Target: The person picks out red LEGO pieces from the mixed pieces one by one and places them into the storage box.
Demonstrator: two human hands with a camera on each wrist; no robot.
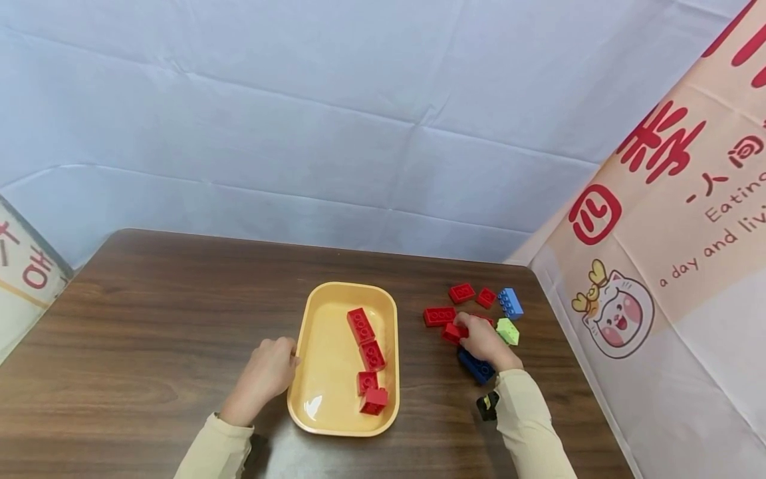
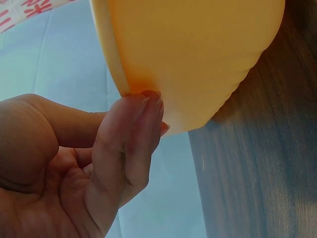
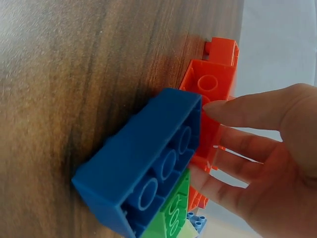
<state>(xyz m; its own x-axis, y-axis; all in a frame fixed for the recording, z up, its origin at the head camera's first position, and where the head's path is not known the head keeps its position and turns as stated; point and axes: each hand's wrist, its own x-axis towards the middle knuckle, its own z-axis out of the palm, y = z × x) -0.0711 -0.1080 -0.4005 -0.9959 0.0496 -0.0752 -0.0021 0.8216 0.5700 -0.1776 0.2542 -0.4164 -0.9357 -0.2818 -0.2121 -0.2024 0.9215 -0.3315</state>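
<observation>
A yellow tray [image 1: 326, 386] stands on the table with several red bricks [image 1: 372, 356] along its right side. My left hand [image 1: 272, 368] holds the tray's left rim, and the left wrist view shows thumb and fingers pinching the rim [image 2: 116, 74]. Over a group of bricks to the right, my right hand [image 1: 486, 342] has its thumb and fingers on a red brick [image 3: 210, 87]. Beside that hand lies a dark blue brick [image 3: 143, 148], its hollow underside showing, with a green brick [image 3: 173, 210] next to it. The hand partly hides the bricks beneath it.
Further red bricks [image 1: 462, 293], a light blue brick [image 1: 510, 303] and a light green brick [image 1: 507, 331] lie around the right hand. A black piece [image 1: 487, 406] sits by the right sleeve. The wooden table [image 1: 179, 293] meets a white cloth backdrop [image 1: 239, 133].
</observation>
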